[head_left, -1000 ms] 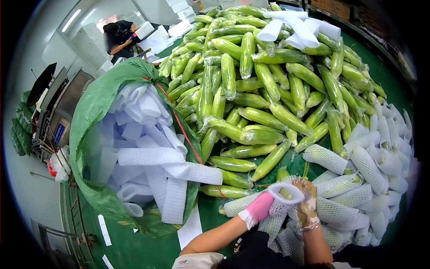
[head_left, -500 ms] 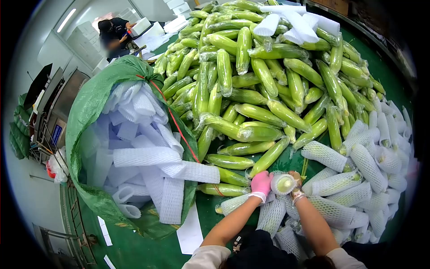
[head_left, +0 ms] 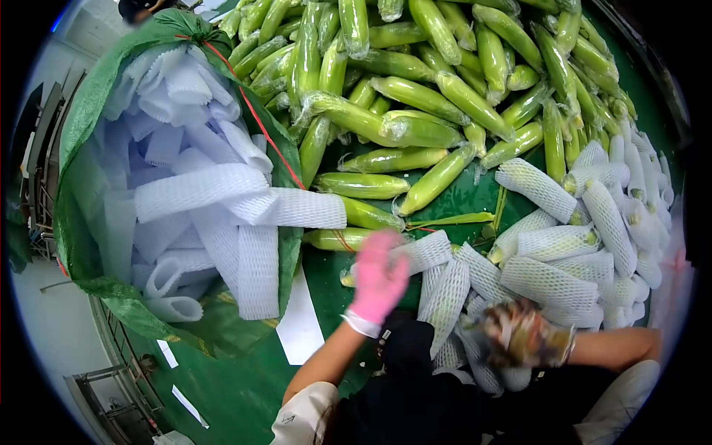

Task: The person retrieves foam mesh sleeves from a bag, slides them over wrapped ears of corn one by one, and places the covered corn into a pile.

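My left hand, in a pink glove, is raised over the front of the table beside a sleeved ear of corn. Its fingers look apart with nothing in them, though motion blurs them. Low on the right, my right hand in a patterned glove is over ears of corn in white foam net sleeves. Blur hides its fingers and whatever they may hold. Green ears of corn in clear film lie just beyond my left hand.
At left stands a green woven sack full of white foam net sleeves, some hanging over its edge. Sleeved corn is heaped at right. A corn leaf and a white sheet lie nearby. Another person is at upper left.
My hands have parted: the left moved left and up toward the sack side, the right moved down toward my body. The sleeved ear between them has left that spot. The view has tilted downward.
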Motion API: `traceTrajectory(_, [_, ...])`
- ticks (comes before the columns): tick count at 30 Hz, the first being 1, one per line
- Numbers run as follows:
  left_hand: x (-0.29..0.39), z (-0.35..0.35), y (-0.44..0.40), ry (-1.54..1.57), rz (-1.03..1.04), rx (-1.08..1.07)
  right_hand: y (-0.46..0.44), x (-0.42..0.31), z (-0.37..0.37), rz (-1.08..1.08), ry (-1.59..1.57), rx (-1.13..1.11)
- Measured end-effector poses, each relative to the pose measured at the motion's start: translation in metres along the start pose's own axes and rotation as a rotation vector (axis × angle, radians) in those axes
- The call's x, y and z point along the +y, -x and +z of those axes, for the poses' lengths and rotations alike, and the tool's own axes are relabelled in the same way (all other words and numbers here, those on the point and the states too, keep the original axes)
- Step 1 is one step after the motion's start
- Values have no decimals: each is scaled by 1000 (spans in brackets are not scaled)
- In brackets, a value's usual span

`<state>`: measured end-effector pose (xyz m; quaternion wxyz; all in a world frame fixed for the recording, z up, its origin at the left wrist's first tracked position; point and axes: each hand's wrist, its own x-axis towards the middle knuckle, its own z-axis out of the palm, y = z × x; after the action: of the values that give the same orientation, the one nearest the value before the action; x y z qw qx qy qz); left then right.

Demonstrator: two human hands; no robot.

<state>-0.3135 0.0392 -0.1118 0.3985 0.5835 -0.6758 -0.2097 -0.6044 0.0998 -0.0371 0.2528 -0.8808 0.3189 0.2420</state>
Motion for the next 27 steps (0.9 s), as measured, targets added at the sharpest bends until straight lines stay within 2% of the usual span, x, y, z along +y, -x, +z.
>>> traceTrajectory(1, [-15, -14, -9, -96, -104, 139, 2, -8, 8, -66, -22, -18])
traceTrajectory(2, [-33, -28, -18, -188, -110, 281, 1, -13, 12, -135, -42, -32])
traceTrajectory(3, [-38, -49, -28, -266, -220, 325, -5, -17, 20, -108, -28, 59])
traceTrajectory(4, [-47, -58, -34, -228, -302, 413, -23, -19, 40, -82, 105, 140])
traceTrajectory(6, [-51, -76, -35, 222, -592, 418, -62, -26, -28, 2, -93, 77])
traceTrajectory(7, [-59, -79, -28, 404, -724, 461, -88, -24, -46, -50, -141, 262])
traceTrajectory(8, [-63, -78, -22, 397, -717, 466, -117, -22, -60, -99, -192, 447])
traceTrajectory(9, [-63, -75, -21, 434, -827, 615, -150, -22, -76, -75, -115, 658])
traceTrajectory(10, [-66, -72, -24, 471, -928, 765, -181, -21, -91, -25, -355, 722])
traceTrajectory(11, [-75, -67, -29, 407, -867, 693, -241, -6, -73, -125, -313, 860])
traceTrajectory(12, [-97, -52, -33, 498, -712, 741, -268, -4, -81, -129, -659, 735])
traceTrajectory(13, [-88, -51, -40, 581, -706, 706, -295, -1, -90, -95, -1002, 634])
traceTrajectory(14, [-74, -52, -46, 666, -701, 667, -300, -13, -114, 64, -1683, 183])
traceTrajectory(16, [-56, -43, -42, 703, -635, 622, -312, -23, -94, 8, -1636, 524])
traceTrajectory(17, [-28, -40, -41, 680, -654, 635, -312, -28, -78, -78, -1753, 662])
traceTrajectory(18, [-9, -35, -38, 648, -601, 599, -267, -36, -96, -76, -1841, 661])
traceTrajectory(20, [18, -21, -31, 691, -648, 419, -246, -21, -65, 22, -1948, 816])
traceTrajectory(22, [7, -5, -21, 713, -406, 43, -226, 10, -53, -202, -2355, 858])
traceTrajectory(23, [-1, -1, -26, 771, -285, -76, -211, 22, -52, -281, -2458, 771])
traceTrajectory(24, [-11, 10, -35, 829, -388, -78, -196, 30, -54, -371, -2560, 675])
traceTrajectory(25, [-43, 44, -38, 784, -294, -108, -195, 39, -45, -427, -2513, 609])
traceTrajectory(26, [-50, 56, -52, 772, -361, -212, -203, 48, -35, -491, -2457, 542])
traceTrajectory(27, [-48, 65, -62, 749, -430, -315, -220, 52, -26, -506, -2414, 635])
